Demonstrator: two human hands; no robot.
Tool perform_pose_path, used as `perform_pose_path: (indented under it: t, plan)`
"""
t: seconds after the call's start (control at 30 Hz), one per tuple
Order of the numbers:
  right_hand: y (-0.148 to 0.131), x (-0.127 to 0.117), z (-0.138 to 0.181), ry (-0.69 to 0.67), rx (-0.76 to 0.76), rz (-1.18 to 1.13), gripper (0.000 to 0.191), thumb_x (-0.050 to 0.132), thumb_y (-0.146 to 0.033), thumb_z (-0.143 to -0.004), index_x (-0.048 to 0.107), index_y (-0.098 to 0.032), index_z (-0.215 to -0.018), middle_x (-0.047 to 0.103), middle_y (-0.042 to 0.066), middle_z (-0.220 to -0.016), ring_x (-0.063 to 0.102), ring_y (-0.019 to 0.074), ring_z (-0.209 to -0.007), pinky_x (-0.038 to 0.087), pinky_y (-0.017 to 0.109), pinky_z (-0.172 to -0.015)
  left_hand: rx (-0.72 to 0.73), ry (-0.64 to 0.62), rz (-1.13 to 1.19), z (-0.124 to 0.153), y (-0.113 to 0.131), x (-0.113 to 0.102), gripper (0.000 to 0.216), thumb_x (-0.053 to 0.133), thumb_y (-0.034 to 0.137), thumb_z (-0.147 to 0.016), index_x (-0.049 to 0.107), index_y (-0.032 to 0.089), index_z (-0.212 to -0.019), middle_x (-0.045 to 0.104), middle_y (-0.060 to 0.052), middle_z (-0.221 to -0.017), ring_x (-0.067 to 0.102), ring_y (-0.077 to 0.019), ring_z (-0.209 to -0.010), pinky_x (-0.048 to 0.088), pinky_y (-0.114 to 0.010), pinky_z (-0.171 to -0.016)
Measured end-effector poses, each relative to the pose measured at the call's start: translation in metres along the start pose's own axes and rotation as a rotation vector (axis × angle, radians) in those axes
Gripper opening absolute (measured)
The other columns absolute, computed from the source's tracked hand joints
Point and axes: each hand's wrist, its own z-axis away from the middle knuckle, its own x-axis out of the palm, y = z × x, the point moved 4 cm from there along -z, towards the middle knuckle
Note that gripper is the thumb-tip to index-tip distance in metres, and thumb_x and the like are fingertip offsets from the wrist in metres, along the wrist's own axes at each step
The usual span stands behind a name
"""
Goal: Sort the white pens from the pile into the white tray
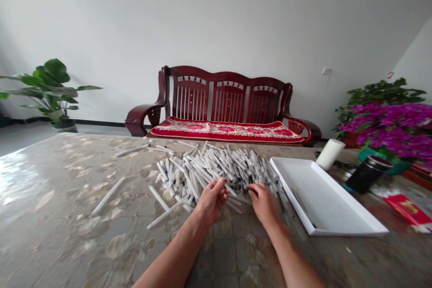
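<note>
A large heap of white, pen-like tubes (202, 164), mixed with black pieces, lies on the table in front of my hands. The fingers of my left hand (212, 200) are closed around one white pen-like tube (231, 189), whose end points toward my other hand. At the heap's near right edge, my right hand (265, 204) is pinched, with something small and dark at its fingertips that I cannot make out. A shallow white box (340, 209) sits to the right of the heap, with a thin dark pen-like stick (299, 199) inside.
Loose tubes (108, 195) lie left of the heap on the patterned tabletop (67, 225). Beyond the box stand a white cylinder (330, 154), a black cup (368, 173) and purple flowers (394, 130). A red packet (410, 207) lies at right. A wooden bench (227, 96) stands behind the table.
</note>
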Motion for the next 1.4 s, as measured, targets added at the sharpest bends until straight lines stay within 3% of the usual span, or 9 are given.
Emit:
perform_pose_path:
  t: [0.2, 0.37, 0.67, 0.87, 1.0, 1.13, 1.2, 1.4]
  plan:
    - [-0.014, 0.0, 0.004, -0.127, -0.046, 0.083, 0.023, 0.055, -0.019, -0.089, 0.074, -0.024, -0.099, 0.07, 0.006, -0.1, 0.067, 0.0203, -0.095, 0.049, 0.03, -0.083, 0.246, 0.173, 0.019, -0.001, 0.014, -0.011, 0.048, 0.095, 0.042, -0.047, 0.064, 0.016, -0.074, 0.07, 0.001, -0.074, 0.066, -0.0091, -0.062, 0.053, -0.018, -0.057]
    - [-0.031, 0.001, 0.009, -0.199, -0.144, 0.131, 0.028, 0.059, -0.017, -0.087, 0.077, -0.029, -0.105, 0.068, 0.005, -0.102, 0.063, 0.0194, -0.1, 0.048, 0.029, -0.089, 0.357, 0.269, -0.011, -0.002, 0.015, -0.019, 0.045, 0.091, 0.044, -0.052, 0.064, 0.016, -0.075, 0.068, 0.002, -0.071, 0.067, -0.011, -0.063, 0.054, -0.022, -0.06]
    - [-0.038, -0.002, 0.013, -0.154, -0.161, 0.181, 0.033, 0.056, -0.008, -0.08, 0.077, -0.027, -0.098, 0.069, 0.005, -0.098, 0.062, 0.0214, -0.099, 0.046, 0.031, -0.09, 0.383, 0.344, 0.001, 0.0, 0.016, -0.023, 0.041, 0.087, 0.044, -0.058, 0.059, 0.018, -0.072, 0.066, 0.002, -0.069, 0.066, -0.0118, -0.063, 0.053, -0.022, -0.059]
    - [-0.047, 0.0, 0.017, -0.202, -0.199, 0.173, 0.037, 0.056, -0.006, -0.076, 0.077, -0.027, -0.098, 0.07, 0.004, -0.097, 0.061, 0.0215, -0.1, 0.046, 0.031, -0.092, 0.335, 0.308, -0.046, 0.006, 0.01, -0.017, 0.048, 0.089, 0.05, -0.052, 0.06, 0.017, -0.073, 0.065, 0.002, -0.068, 0.065, -0.0114, -0.062, 0.051, -0.02, -0.054]
    - [-0.034, -0.005, 0.013, -0.14, -0.168, 0.197, 0.028, 0.056, -0.012, -0.083, 0.076, -0.026, -0.096, 0.069, 0.005, -0.096, 0.061, 0.0214, -0.098, 0.046, 0.031, -0.089, 0.301, 0.276, -0.083, 0.007, 0.005, -0.014, 0.05, 0.089, 0.052, -0.051, 0.061, 0.017, -0.073, 0.065, 0.002, -0.068, 0.064, -0.0108, -0.061, 0.049, -0.02, -0.054]
    - [-0.002, -0.029, 0.005, 0.122, -0.026, 0.357, 0.033, 0.05, -0.011, -0.087, 0.074, -0.02, -0.108, 0.068, 0.011, -0.106, 0.06, 0.0251, -0.1, 0.045, 0.036, -0.092, 0.301, 0.252, -0.107, 0.004, 0.005, -0.014, 0.053, 0.089, 0.055, -0.05, 0.061, 0.016, -0.073, 0.066, 0.001, -0.067, 0.064, -0.0117, -0.062, 0.05, -0.021, -0.056]
    - [0.012, -0.04, 0.002, 0.176, 0.048, 0.487, 0.037, 0.049, -0.01, -0.088, 0.071, -0.017, -0.116, 0.066, 0.014, -0.112, 0.059, 0.0274, -0.101, 0.044, 0.038, -0.091, 0.306, 0.242, -0.112, 0.003, 0.005, -0.013, 0.054, 0.089, 0.056, -0.05, 0.062, 0.016, -0.074, 0.066, 0.001, -0.067, 0.064, -0.0119, -0.063, 0.051, -0.022, -0.057]
    - [0.029, -0.047, -0.001, 0.019, 0.164, 0.754, 0.032, 0.053, -0.02, -0.094, 0.069, -0.016, -0.122, 0.064, 0.015, -0.107, 0.06, 0.0291, -0.097, 0.043, 0.035, -0.083, 0.292, 0.232, -0.14, 0.002, 0.0, -0.012, 0.055, 0.089, 0.057, -0.049, 0.063, 0.016, -0.075, 0.065, 0.002, -0.067, 0.064, -0.0116, -0.062, 0.051, -0.021, -0.056]
